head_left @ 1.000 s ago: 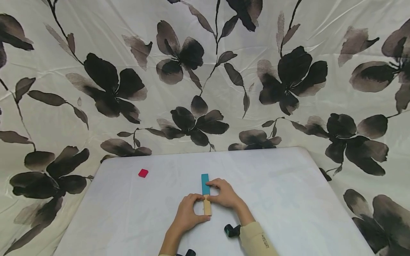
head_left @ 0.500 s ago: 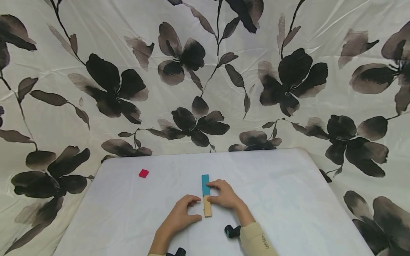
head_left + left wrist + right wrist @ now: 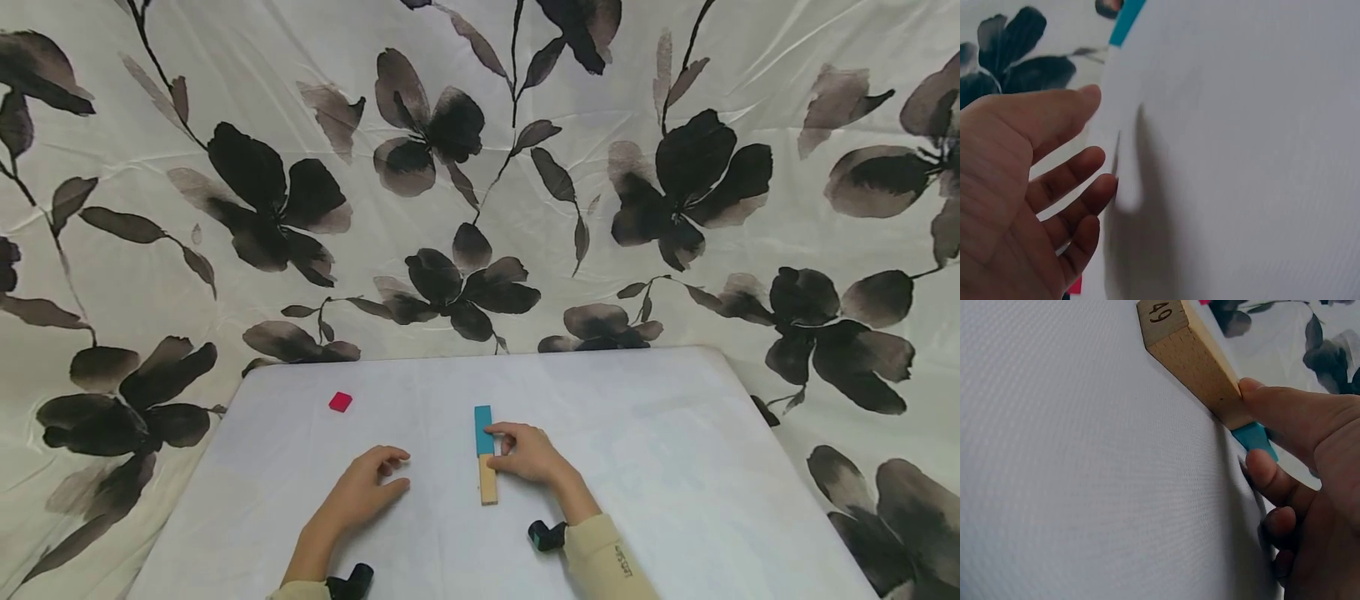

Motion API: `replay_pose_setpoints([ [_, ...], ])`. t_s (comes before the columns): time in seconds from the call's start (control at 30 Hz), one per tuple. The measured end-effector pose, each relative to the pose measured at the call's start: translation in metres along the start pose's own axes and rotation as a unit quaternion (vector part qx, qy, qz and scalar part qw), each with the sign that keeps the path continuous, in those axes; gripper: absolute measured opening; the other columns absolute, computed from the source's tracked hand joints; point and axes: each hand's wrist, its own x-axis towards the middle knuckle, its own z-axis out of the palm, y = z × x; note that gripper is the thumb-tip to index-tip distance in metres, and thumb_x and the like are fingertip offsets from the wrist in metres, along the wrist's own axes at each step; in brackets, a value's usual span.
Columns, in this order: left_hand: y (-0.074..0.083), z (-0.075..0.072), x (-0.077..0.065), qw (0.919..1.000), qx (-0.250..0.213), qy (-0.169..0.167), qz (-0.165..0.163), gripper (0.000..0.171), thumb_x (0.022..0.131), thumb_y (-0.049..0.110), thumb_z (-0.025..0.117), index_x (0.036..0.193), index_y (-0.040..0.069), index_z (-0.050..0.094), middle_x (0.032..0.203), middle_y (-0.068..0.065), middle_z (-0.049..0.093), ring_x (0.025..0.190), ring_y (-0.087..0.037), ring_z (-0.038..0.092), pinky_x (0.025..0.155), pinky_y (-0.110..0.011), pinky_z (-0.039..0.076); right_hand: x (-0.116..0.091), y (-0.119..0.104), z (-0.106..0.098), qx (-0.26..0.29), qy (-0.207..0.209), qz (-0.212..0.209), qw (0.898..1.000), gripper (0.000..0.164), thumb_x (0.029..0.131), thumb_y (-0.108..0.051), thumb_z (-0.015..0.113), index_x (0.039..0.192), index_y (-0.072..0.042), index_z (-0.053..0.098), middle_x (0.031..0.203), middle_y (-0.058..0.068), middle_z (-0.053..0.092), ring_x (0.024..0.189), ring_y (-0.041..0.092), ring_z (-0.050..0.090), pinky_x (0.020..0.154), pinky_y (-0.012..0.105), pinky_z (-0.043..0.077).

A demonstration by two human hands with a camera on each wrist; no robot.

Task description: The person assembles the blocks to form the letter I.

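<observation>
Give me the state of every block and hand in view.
Blue block: end to end with wooden block
Wooden block: lying on the table
Red block: apart from both, untouched
Left hand: loosely curved, holding nothing
Right hand: thumb at wooden block, finger at blue block

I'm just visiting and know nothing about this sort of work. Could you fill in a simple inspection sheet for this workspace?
Surface: white tabletop, rounded far corners.
Job's things: wooden block and blue block end to end, apparently touching; red block apart, toward the far left.
Clutter: nothing seen.
Hands: right hand touches the wooden block with its thumb, a finger at the blue one; left hand holds nothing.
Cables: nothing seen.
Surroundings: floral fabric beyond the tabletop.
</observation>
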Motion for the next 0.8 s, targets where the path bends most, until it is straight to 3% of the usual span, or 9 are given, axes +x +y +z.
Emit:
replay_pose_setpoints([
  [0.37,-0.048,-0.049,0.008,0.9969,0.06,0.032,-0.039,0.029,0.085,0.021,0.074,0.113,0.013,0.067,0.096,0.001,0.061,0.083,-0.016,0.054,0.07,-0.035,0.045,-0.002,0.0,-0.001,0.012,0.007,-0.002,1.0,0.05,0.081,-0.023,0.079,0.128,-0.016,0.064,0.075,-0.007,0.057,0.067,0.011,0.047,0.071,0.033,0.039],
  [0.8,-0.079,-0.078,0.017,0.9931,0.086,0.062,-0.05,0.029,0.086,0.02,0.073,0.111,0.007,0.066,0.088,-0.001,0.061,0.078,-0.019,0.053,0.066,-0.035,0.043,0.001,0.004,0.001,0.007,0.01,-0.01,1.0,0.05,0.081,-0.026,0.079,0.128,-0.018,0.064,0.075,-0.009,0.057,0.07,0.01,0.048,0.076,0.035,0.039],
])
